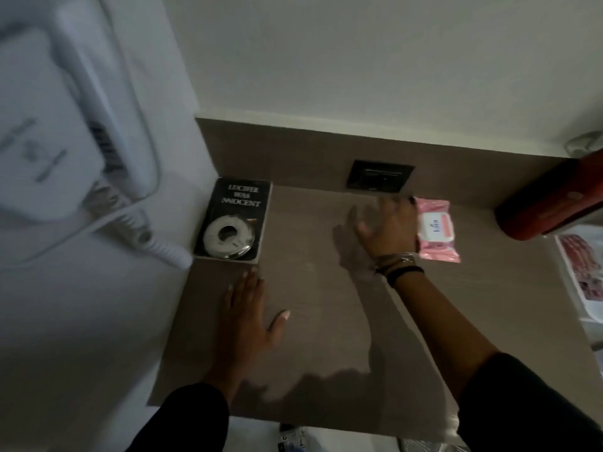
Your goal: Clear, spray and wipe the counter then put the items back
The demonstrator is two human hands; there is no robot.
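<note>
The brown counter (313,321) fills the middle of the view. My left hand (248,314) lies flat on its left part, fingers apart, holding nothing. My right hand (388,230) is at the back of the counter, right beside a pink pack of wipes (437,230). Under its fingers there is a pale, translucent blur (365,210); I cannot tell what it is or whether the hand grips it. A black book (238,203) lies in the back left corner with a round white and silver object (228,236) on top.
A white wall phone (65,132) with a coiled cord (156,243) hangs at the left. A dark socket plate (378,176) sits in the back panel. A red cylinder (548,203) and a printed sheet (584,265) are at the right.
</note>
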